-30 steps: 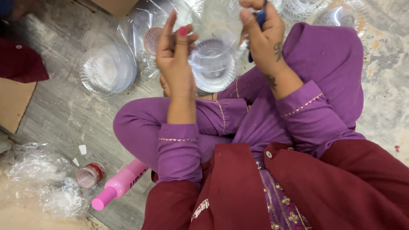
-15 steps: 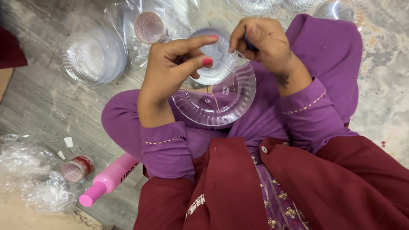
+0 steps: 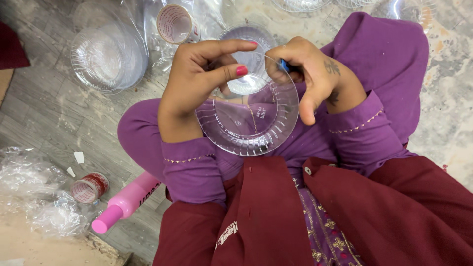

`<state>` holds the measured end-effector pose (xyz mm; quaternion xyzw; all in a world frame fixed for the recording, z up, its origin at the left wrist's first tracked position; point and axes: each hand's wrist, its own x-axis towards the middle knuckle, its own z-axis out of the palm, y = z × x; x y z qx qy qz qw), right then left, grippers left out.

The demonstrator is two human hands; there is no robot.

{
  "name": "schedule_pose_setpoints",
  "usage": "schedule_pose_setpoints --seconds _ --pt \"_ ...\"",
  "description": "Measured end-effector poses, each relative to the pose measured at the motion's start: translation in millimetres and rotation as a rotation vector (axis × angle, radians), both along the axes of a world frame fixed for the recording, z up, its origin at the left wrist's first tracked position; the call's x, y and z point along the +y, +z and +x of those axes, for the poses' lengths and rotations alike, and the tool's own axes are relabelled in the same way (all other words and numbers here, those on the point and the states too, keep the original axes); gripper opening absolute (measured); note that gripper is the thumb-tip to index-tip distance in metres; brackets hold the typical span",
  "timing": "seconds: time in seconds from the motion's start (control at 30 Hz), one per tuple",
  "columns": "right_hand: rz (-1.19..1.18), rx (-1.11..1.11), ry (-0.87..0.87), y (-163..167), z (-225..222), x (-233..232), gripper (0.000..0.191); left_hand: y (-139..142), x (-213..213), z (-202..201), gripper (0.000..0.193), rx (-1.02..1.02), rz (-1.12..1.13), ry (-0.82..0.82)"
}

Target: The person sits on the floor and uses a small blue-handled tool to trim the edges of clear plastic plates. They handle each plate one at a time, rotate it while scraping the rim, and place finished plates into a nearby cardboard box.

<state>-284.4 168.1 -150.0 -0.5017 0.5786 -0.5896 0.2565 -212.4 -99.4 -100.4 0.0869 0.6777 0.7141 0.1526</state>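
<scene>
I sit cross-legged on the floor in purple and maroon clothes. My left hand point(image 3: 199, 81) grips the upper left rim of a clear ribbed plastic plate point(image 3: 249, 123) held over my lap, thumb on top and forefinger stretched out. My right hand point(image 3: 308, 74) pinches a small blue object point(image 3: 284, 64) against the plate's upper right rim. A clear plastic bowl point(image 3: 249, 59) shows just behind the plate, between my hands; whether a hand holds it I cannot tell.
A stack of clear plates point(image 3: 106, 59) and a tape roll point(image 3: 175, 23) lie on the floor at upper left. A pink bottle point(image 3: 125, 202), a small red-rimmed roll point(image 3: 89, 187) and crumpled plastic wrap point(image 3: 34, 192) lie at lower left.
The plate has come down from in front of my hands to my lap and now faces me flat. Both hands have shifted to its upper rim.
</scene>
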Motion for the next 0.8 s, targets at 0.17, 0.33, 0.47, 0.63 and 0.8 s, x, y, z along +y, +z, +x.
schedule_pose_setpoints --seconds 0.17,0.33,0.47,0.63,0.8 --pt "-0.035 -0.107 0.065 6 4 -4 0.084 -5 0 -3 0.032 -0.068 0.097 0.052" --pt "-0.047 -0.166 0.071 3 8 -8 0.084 -8 0 -4 0.03 -0.169 0.143 0.048" --pt "-0.077 -0.136 0.034 -5 12 -8 0.082 -9 -1 -4 0.03 -0.203 0.162 0.059" --pt "-0.119 -0.145 -0.018 -18 13 -10 0.076 -10 -1 -4 0.032 -0.216 0.151 0.117" --pt "-0.121 -0.117 -0.044 -23 12 -11 0.075 -8 -2 -5 0.032 -0.253 0.105 0.146"
